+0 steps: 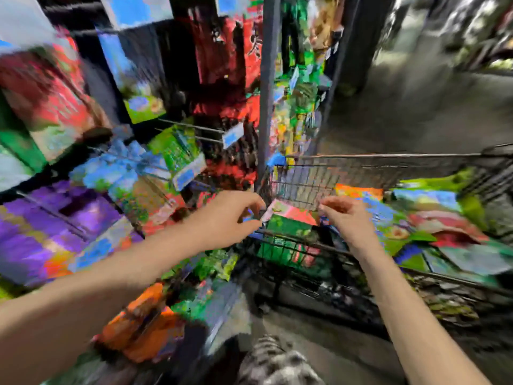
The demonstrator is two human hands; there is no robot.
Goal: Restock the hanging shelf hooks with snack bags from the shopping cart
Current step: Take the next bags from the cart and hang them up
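Snack bags [427, 202], glossy multicoloured plastic, heaped in black wire shopping cart [374, 156]. Left hand [233, 218] curled at pink-green bag [288, 218] corner, grip indiscernible; right hand [344, 220] loosely curled, empty.

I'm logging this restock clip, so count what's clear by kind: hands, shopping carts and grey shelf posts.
Hands: 2, the left hand and the right hand
Shopping cart: 1
Grey shelf post: 1
Total: 4
The snack bags are too blurred to count.
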